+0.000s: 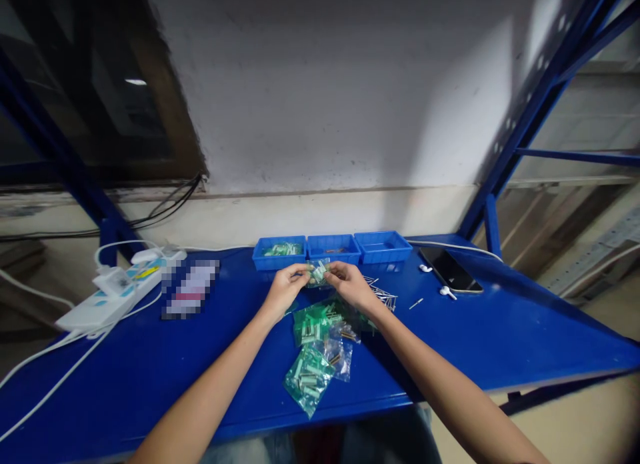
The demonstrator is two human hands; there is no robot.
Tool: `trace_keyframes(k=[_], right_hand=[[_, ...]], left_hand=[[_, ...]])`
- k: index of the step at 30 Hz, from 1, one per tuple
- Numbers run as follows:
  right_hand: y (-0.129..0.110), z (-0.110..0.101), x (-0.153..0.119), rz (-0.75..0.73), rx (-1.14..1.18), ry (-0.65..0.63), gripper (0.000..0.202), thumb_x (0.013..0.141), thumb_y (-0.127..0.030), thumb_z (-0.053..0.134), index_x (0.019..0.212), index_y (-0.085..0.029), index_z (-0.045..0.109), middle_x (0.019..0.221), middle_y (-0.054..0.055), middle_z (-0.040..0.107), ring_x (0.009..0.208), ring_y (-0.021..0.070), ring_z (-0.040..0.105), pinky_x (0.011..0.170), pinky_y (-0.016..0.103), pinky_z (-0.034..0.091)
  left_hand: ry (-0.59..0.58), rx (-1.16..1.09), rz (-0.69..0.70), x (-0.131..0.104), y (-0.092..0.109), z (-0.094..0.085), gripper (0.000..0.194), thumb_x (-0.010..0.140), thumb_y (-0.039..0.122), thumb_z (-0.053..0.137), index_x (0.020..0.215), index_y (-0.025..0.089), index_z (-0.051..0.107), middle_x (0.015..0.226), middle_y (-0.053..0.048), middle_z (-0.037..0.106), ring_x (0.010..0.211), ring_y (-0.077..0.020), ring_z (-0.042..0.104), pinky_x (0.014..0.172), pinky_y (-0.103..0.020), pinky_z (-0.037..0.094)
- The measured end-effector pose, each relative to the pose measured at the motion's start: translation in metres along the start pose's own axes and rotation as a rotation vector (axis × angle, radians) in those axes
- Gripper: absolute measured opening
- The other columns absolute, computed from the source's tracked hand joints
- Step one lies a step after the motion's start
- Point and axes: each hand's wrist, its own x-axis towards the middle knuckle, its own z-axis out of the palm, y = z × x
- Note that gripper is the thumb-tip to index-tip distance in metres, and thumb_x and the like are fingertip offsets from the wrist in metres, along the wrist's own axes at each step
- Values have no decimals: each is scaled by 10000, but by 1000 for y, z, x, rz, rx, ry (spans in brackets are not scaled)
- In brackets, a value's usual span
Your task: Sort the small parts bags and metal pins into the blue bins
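Between my two hands is a small clear plastic bag [319, 272] with pale pieces in it, raised just in front of the blue bins. My left hand [286, 288] pinches its left edge, and my right hand [351, 285] pinches its right edge. Below them on the table lie green-tinted bags [309, 377] holding pale cylindrical pieces. Next to these are clear bags [339, 359] with brownish, screw-like pieces. A loose pile of metal nails or screws [385, 297] lies beside my right wrist, which partly covers it.
Three blue bins stand at the back: the left bin [255, 257] holds green bags, the middle bin [334, 257] some small pieces. A white power strip [120, 291] with cables and a pixelated item [191, 289] lie left. A black phone [453, 271] and white earbuds [447, 292] lie right.
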Motion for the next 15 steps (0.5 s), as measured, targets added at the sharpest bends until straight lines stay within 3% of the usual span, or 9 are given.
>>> trace_keyframes(k=[9, 15], right_hand=[[4, 1, 3, 66, 196, 29, 163, 644, -235, 616, 789, -170, 581, 657, -12, 584, 608, 117, 523, 625, 256, 414], [3, 1, 1, 77, 209, 38, 178, 670, -301, 625, 777, -164, 584, 637, -16, 572, 598, 113, 505, 590, 246, 401]], left_hand=[[-29, -79, -11, 1, -4, 0, 304, 625, 182, 692, 926, 144, 678, 787, -30, 679, 741, -146, 622, 722, -242, 451], [-31, -88, 12, 2, -4, 0, 300, 653, 223, 694, 941, 142, 674, 898, -63, 700, 770, -156, 625, 745, -264, 461]])
